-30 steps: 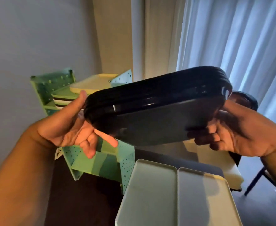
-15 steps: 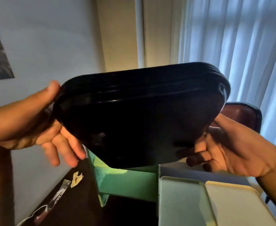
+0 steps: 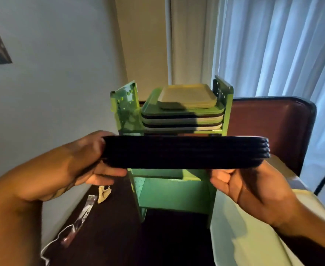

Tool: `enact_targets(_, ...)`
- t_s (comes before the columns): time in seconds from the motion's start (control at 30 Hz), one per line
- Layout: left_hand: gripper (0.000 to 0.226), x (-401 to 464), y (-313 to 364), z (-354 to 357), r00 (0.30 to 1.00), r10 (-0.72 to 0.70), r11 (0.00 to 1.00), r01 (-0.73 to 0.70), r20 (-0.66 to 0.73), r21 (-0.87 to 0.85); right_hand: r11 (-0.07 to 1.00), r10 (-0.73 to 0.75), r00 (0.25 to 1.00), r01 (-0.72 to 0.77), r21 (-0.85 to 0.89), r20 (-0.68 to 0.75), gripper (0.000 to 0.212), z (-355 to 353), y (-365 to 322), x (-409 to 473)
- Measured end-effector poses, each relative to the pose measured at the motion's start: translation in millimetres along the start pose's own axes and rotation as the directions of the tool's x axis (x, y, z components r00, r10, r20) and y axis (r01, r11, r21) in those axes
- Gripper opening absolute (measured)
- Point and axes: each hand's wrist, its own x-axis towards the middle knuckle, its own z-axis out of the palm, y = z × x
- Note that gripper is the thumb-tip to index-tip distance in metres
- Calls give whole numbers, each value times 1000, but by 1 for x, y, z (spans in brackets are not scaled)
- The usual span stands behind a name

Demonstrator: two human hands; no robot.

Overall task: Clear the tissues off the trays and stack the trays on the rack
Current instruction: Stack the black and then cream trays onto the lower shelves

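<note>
A dark brown table (image 3: 107,237) runs below the gripped stack. On it, straight behind and beneath the grip, stands a green perforated metal rack (image 3: 174,191); its upper shelf, above the grip, bears a pile of green, black, pale and beige trays (image 3: 182,112). Under the left grip lie a crumpled scrap of tissue (image 3: 103,193) and a clear plastic wrapper (image 3: 84,213). Under the right grip lies a pale mint plastic tray (image 3: 240,239).

Rack (image 3: 175,191) stood on surface (image 3: 107,233). Tray pile (image 3: 182,112) sat on rack's top shelf. Held tray stack (image 3: 184,151) hung before rack. Chair (image 3: 269,129) right of rack; scrap (image 3: 103,193) left, on surface.
</note>
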Motion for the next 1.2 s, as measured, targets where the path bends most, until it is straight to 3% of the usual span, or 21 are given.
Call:
enact_targets(0.07, 97, 4, -24, 8, 995, 37, 994, -47, 98, 102, 997, -27, 999, 29, 70, -36, 55, -4, 15, 3)
enact_targets(0.13, 78, 9, -53, 13, 996, 63, 985, -72, 65, 157, 992, -30, 994, 42, 117, -101, 64, -17, 34, 8)
enact_targets(0.2, 82, 9, -77, 14, 999, 50, 988, -53, 20, 146, 995, -55, 978, 70, 71, -203, 60, -34, 47, 18)
enact_targets(0.27, 89, 10, -96, 21, 1000, 20, 991, -20, -4, 132, 999, -37, 960, 41, 7, -279, 42, -39, 53, 21)
enact_targets(0.37, 94, 15, -130, 37, 999, 2, 992, 3, -38, 129, 999, -14, 955, 2, -41, -295, 34, -52, 66, 31)
enact_targets(0.43, 88, 19, -157, 44, 993, -83, 988, 93, -79, 122, 994, 102, 946, -110, -9, -307, 51, -57, 77, 35)
enact_targets(0.53, 86, 21, -184, 58, 979, -86, 970, 125, -186, 207, 951, 218, 923, -274, -145, -317, 62, -70, 87, 37)
enact_targets(0.63, 59, 28, -196, 79, 912, -106, 986, 147, -397, 75, 902, 213, 910, -323, -287, -355, 57, -66, 95, 37)
enact_targets(0.73, 38, 37, -197, 93, 847, -57, 967, 179, -529, 183, 855, 213, 885, -374, -360, -413, 49, -62, 94, 44)
enact_targets(0.93, 41, 56, -193, 106, 825, 9, 917, 219, -566, 333, 853, 224, 870, -393, -343, -439, 42, -64, 83, 63)
enact_targets(1.03, 36, 58, -185, 122, 771, -56, 946, 244, -634, 214, 848, 220, 890, -377, -372, -400, 47, -69, 76, 64)
enact_targets(1.13, 32, 56, -189, 148, 710, -242, 963, 257, -661, -77, 848, 229, 909, -362, -388, -349, 50, -78, 70, 60)
enact_targets(1.2, 20, 54, -195, 179, 766, -316, 943, 320, -560, -93, 848, 253, 901, -382, -367, -353, 49, -92, 67, 52)
